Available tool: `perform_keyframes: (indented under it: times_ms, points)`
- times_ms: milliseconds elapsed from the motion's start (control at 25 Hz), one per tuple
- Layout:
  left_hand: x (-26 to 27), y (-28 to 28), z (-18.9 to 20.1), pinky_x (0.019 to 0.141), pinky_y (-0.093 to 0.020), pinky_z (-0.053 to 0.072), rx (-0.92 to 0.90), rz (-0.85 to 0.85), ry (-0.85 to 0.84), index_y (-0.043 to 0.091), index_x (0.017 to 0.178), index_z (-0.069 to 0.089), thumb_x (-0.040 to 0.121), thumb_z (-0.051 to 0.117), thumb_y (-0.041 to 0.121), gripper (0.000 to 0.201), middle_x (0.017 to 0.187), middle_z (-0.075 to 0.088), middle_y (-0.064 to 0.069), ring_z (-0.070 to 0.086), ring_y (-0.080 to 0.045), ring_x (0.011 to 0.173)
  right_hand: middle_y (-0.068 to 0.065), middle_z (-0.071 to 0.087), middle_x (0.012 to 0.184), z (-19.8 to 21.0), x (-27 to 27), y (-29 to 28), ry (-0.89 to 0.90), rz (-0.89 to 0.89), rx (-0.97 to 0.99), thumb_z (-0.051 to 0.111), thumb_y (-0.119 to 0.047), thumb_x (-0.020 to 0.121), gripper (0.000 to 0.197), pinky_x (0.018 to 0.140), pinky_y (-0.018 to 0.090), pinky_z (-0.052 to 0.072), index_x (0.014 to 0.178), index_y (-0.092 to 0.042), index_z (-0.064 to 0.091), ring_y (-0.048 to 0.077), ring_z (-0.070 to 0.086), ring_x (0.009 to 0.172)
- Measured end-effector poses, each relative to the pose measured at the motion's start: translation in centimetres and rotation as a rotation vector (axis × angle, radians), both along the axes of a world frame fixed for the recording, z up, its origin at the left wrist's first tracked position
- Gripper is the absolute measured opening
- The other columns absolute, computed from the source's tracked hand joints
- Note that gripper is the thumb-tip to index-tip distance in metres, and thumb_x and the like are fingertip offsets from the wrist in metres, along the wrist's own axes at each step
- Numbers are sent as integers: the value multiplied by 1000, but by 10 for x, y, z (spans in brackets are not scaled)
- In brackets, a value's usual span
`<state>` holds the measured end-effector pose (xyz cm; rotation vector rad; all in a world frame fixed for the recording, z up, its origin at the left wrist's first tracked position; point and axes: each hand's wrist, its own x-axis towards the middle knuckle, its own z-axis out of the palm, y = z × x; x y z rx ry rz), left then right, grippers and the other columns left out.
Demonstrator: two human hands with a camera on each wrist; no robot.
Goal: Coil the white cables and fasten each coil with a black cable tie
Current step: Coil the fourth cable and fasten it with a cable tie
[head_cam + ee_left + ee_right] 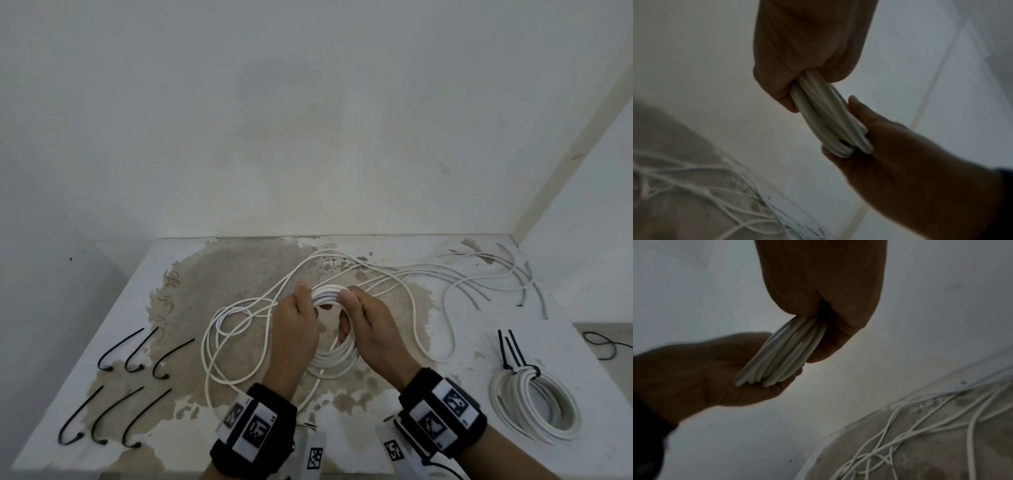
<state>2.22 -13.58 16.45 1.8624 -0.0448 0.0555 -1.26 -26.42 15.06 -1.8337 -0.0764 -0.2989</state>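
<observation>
Between both hands' fingers [344, 297] (thumbs on top) sits the coil [335, 359].

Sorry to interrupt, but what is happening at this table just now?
A person is winding white cable into a coil: the left hand and right hand both grip its top. Loose cable still trails across the table. One finished coil, already tied, lies at right; six black cable ties wait at left.

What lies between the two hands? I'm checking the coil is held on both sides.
The coil's top arc spans the gap between left hand and right hand; all three views show both gripping it.
</observation>
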Motion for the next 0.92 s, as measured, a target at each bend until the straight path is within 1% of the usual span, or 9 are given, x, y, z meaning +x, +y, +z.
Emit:
perform_keyframes:
  times_ms: [120, 200, 320, 440, 560, 640, 760, 840, 920]
  points:
    - [3, 1, -8, 59, -40, 46, -76, 59, -37, 17, 78, 60, 106, 32, 27, 41, 63, 58, -1, 52, -16, 55, 26, 55, 63, 6, 0, 6, 161, 86, 281, 34, -31, 109, 46, 57, 28, 50, 76, -6, 56, 21, 59, 53]
    - [5, 6, -14, 69, -45, 53, -43, 43, -85, 21, 92, 65, 106, 31, 26, 37, 77, 66, -3, 61, -18, 68, 14, 46, 62, 3, 1, 10, 207, 99, 369, 35, -31, 109, 47, 57, 34, 52, 85, 1, 59, 21, 50, 51]
    - [10, 8, -16, 69, -46, 55, 33, -24, -35, 18, 96, 68, 102, 26, 41, 48, 67, 64, -2, 60, -18, 62, 7, 46, 56, -4, 4, 16, 166, 8, 379, 38, -35, 106, 48, 51, 39, 52, 90, 4, 62, 20, 46, 44]
    - [15, 11, -15, 70, -41, 54, -4, -17, 18, 18, 88, 69, 98, 28, 45, 51, 68, 66, -2, 63, -19, 66, 11, 52, 51, -4, 6, 18, 190, 9, 375, 38, -36, 107, 53, 53, 48, 53, 76, -2, 62, 25, 54, 42]
    - [13, 16, -13, 58, -30, 48, -56, 20, -5, 23, 78, 66, 106, 32, 26, 45, 63, 65, 0, 60, -13, 58, 4, 40, 52, 3, 9, 16, 448, 185, 613, 36, -44, 106, 58, 60, 39, 52, 80, -2, 64, 19, 46, 43]
    - [13, 21, -14, 48, -24, 40, -155, 20, 103, 13, 72, 57, 106, 32, 23, 44, 52, 54, 7, 49, -9, 45, -1, 31, 53, 8, 11, 18, 598, 259, 711, 34, -48, 106, 56, 59, 32, 48, 83, -5, 63, 13, 33, 42]
    - [16, 29, -19, 44, -24, 28, -243, -42, 218, 9, 73, 47, 105, 32, 25, 39, 50, 37, 0, 33, -12, 42, -3, 30, 50, 9, 12, 25, 658, 285, 705, 31, -51, 105, 58, 57, 30, 41, 82, -7, 59, 11, 26, 40]
    - [18, 35, -24, 46, -27, 31, -157, -77, 118, 6, 71, 47, 106, 32, 24, 42, 50, 39, 3, 35, -10, 43, 0, 42, 50, 9, 12, 24, 696, 374, 757, 30, -48, 106, 60, 63, 33, 43, 84, -4, 64, 13, 35, 40]
    - [20, 43, -25, 52, -27, 36, -49, -95, 17, 10, 67, 49, 106, 33, 23, 44, 50, 44, 6, 40, -8, 46, 12, 59, 65, 12, 16, 19, 736, 510, 770, 31, -39, 105, 60, 76, 39, 54, 101, 7, 69, 22, 56, 53]
